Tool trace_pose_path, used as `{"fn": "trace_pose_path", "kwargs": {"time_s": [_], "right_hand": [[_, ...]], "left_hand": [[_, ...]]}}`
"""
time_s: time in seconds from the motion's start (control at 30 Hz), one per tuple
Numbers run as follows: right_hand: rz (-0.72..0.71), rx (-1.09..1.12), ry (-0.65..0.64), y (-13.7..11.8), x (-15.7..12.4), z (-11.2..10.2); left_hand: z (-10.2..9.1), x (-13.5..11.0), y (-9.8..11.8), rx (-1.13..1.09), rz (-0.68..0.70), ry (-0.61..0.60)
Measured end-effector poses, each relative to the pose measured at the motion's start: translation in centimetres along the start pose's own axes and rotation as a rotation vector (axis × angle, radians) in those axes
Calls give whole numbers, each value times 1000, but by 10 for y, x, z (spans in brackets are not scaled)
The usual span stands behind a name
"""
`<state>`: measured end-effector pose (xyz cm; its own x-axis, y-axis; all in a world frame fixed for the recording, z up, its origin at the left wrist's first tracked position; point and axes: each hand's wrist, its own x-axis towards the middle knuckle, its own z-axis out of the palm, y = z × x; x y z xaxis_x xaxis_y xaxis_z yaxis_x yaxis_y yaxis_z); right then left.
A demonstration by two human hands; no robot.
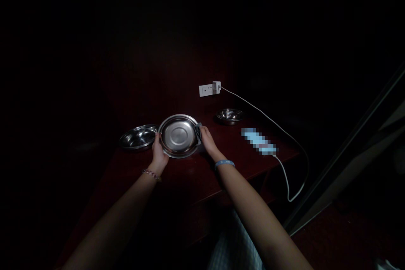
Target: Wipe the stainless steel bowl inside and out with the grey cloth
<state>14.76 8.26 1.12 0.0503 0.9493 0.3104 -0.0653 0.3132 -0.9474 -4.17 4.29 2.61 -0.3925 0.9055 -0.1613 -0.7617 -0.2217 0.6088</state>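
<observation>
- Left hand (pixel 159 152): grip closed on the steel plate (pixel 179 135) at its left rim — plate tilted up, just above the surface (pixel 190 173).
- Right hand (pixel 207 140): grip pinches the grey cloth (pixel 198 131) against the right rim; wiping looks mid-way.
- Left bowl (pixel 138 136) and far bowl (pixel 230 115) lie untouched.

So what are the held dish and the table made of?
The dish looks like polished metal, probably stainless steel: silvery, with bright glints. The table seems dark reddish wood, smoothly finished, though dim light leaves that open.
</observation>
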Motion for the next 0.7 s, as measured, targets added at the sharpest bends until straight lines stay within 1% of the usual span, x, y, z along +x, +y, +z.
{"fn": "trace_pose_path", "kwargs": {"time_s": [0.13,0.23,0.3,0.43,0.57,0.7], "right_hand": [[6,37,-1,-6,-2,0],[22,63,-22,-8,-3,1],[26,93,-41,-9,-3,1],[51,151,-96,-13,-5,2],[53,170,-106,-18,-6,1],[66,166,-113,-18,-6,1]], "left_hand": [[0,1,0,-5,-37,-36],[-2,2,0,10,-17,-49],[-2,1,0,25,-15,-43],[-1,-2,1,43,-57,-16],[2,-6,2,24,-56,24],[2,-6,2,-12,-62,28]]}}
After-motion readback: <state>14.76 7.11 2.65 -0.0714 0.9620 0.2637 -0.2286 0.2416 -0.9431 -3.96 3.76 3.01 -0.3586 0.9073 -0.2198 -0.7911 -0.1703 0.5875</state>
